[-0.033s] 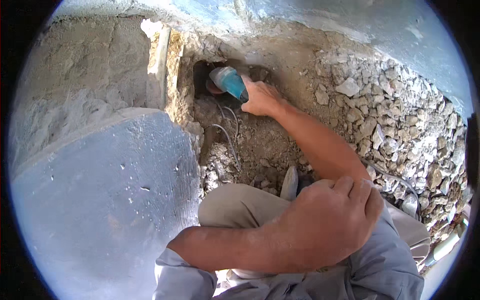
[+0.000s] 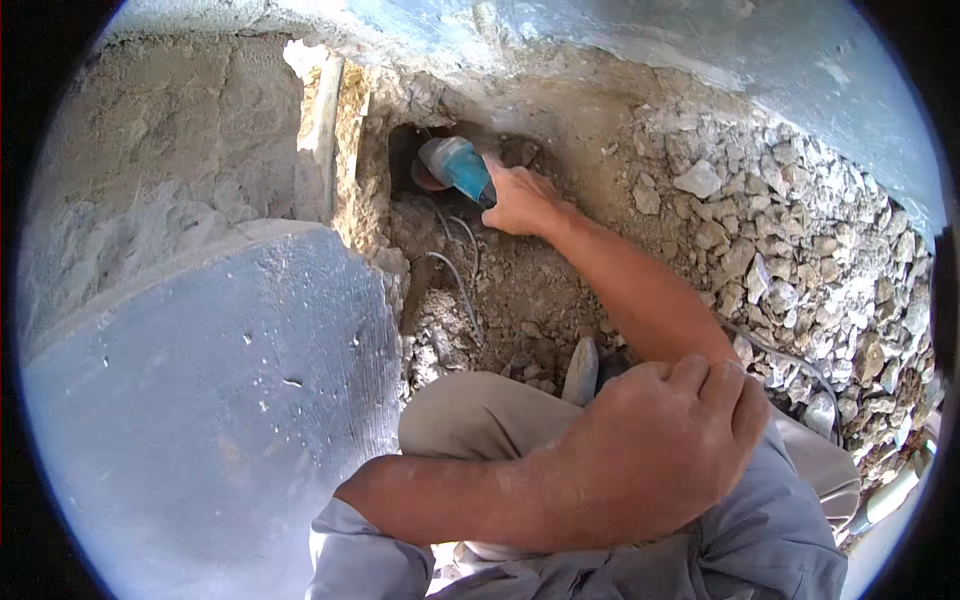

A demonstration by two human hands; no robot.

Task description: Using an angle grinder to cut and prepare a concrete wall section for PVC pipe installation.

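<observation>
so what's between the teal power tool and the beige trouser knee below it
In the head view, thin grey cable curves over dirt and broken stone between the power tool and the knee.

Room over brown dirt [image 2: 530, 275] btwn jagged tan masonry edge [image 2: 373, 225], L, & bare R forearm [image 2: 640, 285]; thin grey looped cable [image 2: 461, 284] in way.

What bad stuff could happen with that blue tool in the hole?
Only the right hand holds the grinder; the left hand is off it. If the round disc is spinning, which I can't tell, it could catch the rough side of the hole and jerk. Thin wires lie near the disc, so it might nick one if it slips. Both hands are bare, so flying grit could sting.
</observation>
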